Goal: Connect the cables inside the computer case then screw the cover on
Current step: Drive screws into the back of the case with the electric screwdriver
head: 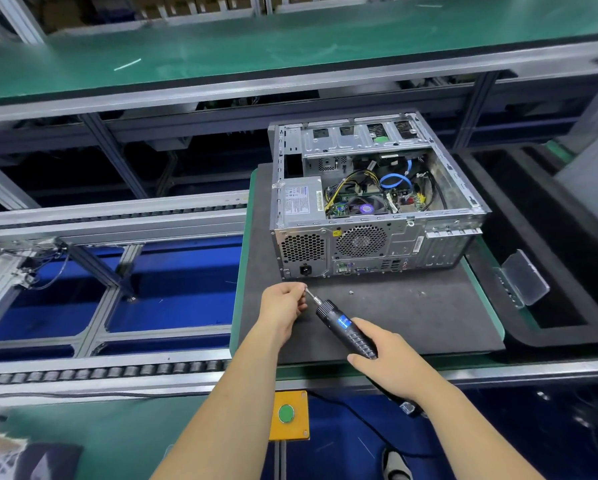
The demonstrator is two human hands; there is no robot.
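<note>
Nearest, the right hand is wrapped round the grip of the electric screwdriver, its cord trailing off below the table edge. Just beyond, the left hand has its fingertips pinched together at the bit tip, most likely seating a screw; whether a screw is actually there is too small to tell. To do this well, I would hold the driver still, set the screw square on the bit and keep off the trigger until it meets its hole (a loose screw seems to lie on the dark mat nearby). Further back, the computer case lies on its side on the mat, open side up, cables showing. Their plugs cannot be judged, and no cover is in sight
</note>
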